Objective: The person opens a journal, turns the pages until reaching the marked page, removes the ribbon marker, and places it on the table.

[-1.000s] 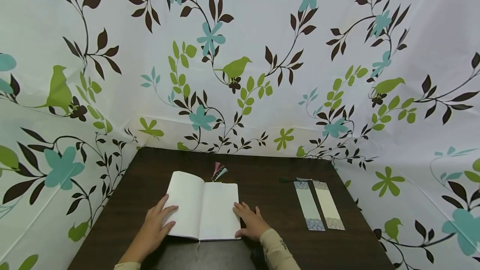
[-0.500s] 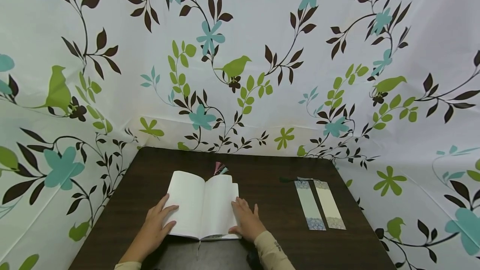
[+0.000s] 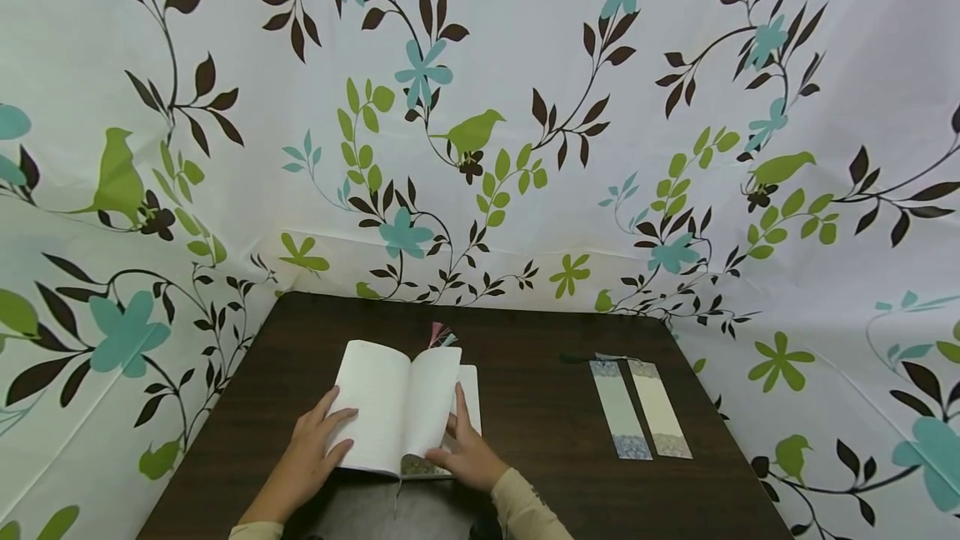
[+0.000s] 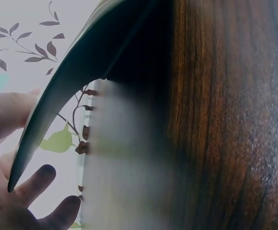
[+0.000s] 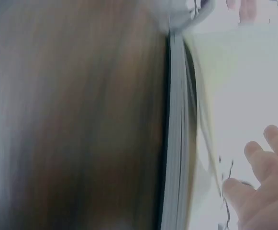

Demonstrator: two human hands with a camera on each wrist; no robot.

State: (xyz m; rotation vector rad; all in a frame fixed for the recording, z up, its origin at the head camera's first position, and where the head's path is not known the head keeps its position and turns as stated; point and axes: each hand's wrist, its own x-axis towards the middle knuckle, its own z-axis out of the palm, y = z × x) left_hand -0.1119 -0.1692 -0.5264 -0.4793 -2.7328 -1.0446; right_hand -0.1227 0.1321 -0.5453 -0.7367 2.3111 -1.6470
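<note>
Pages now stand lifted by the right hand (image 3: 467, 458); left hand (image 3: 309, 450) lies flat at nine o'clock on the book (image 3: 378, 407). Next, I think: turn them gently over.

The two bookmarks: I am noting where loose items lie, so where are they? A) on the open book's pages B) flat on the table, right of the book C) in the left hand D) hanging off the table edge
B: the two bookmarks lie side by side flat on the table, apart from the book to their left.

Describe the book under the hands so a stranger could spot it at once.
On the dark wooden table, left of the two bookmarks, lies an open book with blank white pages. The left hand presses its left page and the right hand lifts pages; a pink and teal tassel sticks out at its top.
</note>
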